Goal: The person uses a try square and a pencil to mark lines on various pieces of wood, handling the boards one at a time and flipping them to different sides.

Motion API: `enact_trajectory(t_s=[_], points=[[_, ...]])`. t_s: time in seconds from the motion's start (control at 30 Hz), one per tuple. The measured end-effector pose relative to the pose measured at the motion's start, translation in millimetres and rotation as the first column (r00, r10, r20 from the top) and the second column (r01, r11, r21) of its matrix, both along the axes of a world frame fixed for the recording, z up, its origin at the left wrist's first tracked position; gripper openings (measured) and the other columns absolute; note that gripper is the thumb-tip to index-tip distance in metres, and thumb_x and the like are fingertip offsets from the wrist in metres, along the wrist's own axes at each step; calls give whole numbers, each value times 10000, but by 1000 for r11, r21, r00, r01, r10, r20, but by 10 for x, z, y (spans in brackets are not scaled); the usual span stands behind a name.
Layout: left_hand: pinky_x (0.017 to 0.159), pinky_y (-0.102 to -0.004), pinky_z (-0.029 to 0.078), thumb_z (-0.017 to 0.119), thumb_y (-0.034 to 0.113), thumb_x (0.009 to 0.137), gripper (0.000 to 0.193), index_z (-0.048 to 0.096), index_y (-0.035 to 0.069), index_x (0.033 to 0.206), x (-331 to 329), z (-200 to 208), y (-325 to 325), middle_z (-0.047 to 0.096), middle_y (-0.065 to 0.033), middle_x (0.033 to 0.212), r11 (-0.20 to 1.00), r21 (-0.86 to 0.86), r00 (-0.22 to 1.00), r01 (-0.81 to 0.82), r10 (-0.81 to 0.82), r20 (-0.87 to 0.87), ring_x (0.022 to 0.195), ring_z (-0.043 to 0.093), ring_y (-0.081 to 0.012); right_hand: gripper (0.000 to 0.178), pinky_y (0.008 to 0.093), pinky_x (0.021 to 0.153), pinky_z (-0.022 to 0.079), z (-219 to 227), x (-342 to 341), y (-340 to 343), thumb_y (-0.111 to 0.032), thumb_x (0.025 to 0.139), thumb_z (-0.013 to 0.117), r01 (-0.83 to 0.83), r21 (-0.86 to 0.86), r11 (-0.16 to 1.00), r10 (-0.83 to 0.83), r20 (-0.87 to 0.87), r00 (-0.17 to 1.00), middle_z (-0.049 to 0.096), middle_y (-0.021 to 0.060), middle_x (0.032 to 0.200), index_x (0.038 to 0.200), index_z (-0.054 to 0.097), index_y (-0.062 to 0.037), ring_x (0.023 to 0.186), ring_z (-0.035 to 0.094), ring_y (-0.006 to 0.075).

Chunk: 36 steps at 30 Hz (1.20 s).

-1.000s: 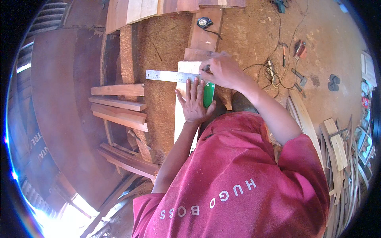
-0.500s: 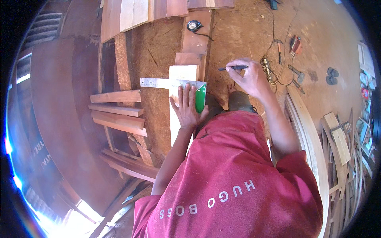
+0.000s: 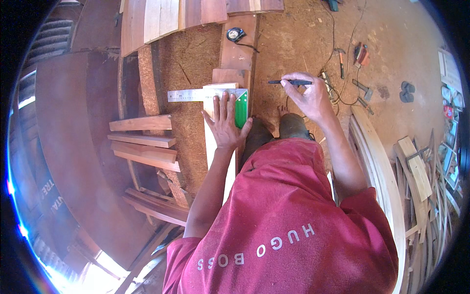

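My left hand (image 3: 228,126) lies with fingers spread over a try square (image 3: 241,110) and a pale board (image 3: 218,147). The square's metal blade crosses the board near its far end and juts out to the left. Its green handle sits along the board's right edge, beside my left thumb. Off to the right, my right hand (image 3: 307,94) is raised, closed on a slim black pen (image 3: 290,82) whose end points left. The pen is apart from the board and the square. My shirt covers the near part of the board.
A tape measure (image 3: 235,34) rests on a reddish plank beyond the board. Several planks (image 3: 169,19) lie at the far left, and short wood pieces (image 3: 142,140) stick out to the left. On the dirt floor are a hammer (image 3: 341,63), cords and sandals (image 3: 407,92). Timber (image 3: 416,166) is piled at right.
The square and my left hand have slid along the board, closer to its far end. The pen in my right hand has turned slightly more level.
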<state>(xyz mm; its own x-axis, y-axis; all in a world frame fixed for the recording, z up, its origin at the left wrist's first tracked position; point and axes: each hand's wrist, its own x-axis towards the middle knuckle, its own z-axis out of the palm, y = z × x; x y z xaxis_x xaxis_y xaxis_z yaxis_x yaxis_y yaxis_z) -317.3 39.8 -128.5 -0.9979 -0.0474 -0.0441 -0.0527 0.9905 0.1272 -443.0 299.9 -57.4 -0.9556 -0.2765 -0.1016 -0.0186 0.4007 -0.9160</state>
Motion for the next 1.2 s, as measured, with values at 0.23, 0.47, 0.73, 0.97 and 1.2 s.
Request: enact_trajectory(t_s=[0.23,0.47,0.73,0.97,1.2], points=[[1199,-718,44,631,594,870,920,320,161,1621,-16,6,11,274,-74,1696,1000,3,1000,-3,3,5,1587,160,-344,247,336,885,544,-44,-49,-82,-208,939,757,-5,-18,1000,5,16,1000,769,134,1024,1079,760,-5,956,725,210],[1194,-725,41,603,642,886,920,325,161,1620,-10,-13,-2,276,-77,1696,1000,8,1000,-10,10,3,1586,164,-341,257,335,859,545,-31,-102,-173,-228,943,755,-30,-16,999,31,68,997,771,124,1026,1089,765,-16,935,718,195],[1195,-726,31,603,655,885,925,327,163,1618,-21,-2,5,279,-74,1695,1000,8,1000,-5,5,-5,1586,163,-343,221,344,726,556,-55,-133,-225,-231,939,734,-25,-49,998,24,-33,999,760,146,938,1060,757,-48,781,723,240],[1196,-726,33,613,650,879,928,329,162,1616,-21,-15,-2,286,-74,1691,1000,16,1000,-1,1,-15,1584,168,-342,212,346,753,558,-49,-162,-293,-227,930,732,-53,-22,998,51,-81,995,764,136,983,1055,763,-58,820,727,260],[1193,-728,-19,608,636,873,911,358,151,1603,-23,-4,0,274,-68,1694,999,48,1000,-14,14,0,1591,142,-331,215,359,751,561,-61,-181,-397,-246,937,724,-76,-38,996,73,-79,994,760,144,980,1035,768,-59,816,728,275]])
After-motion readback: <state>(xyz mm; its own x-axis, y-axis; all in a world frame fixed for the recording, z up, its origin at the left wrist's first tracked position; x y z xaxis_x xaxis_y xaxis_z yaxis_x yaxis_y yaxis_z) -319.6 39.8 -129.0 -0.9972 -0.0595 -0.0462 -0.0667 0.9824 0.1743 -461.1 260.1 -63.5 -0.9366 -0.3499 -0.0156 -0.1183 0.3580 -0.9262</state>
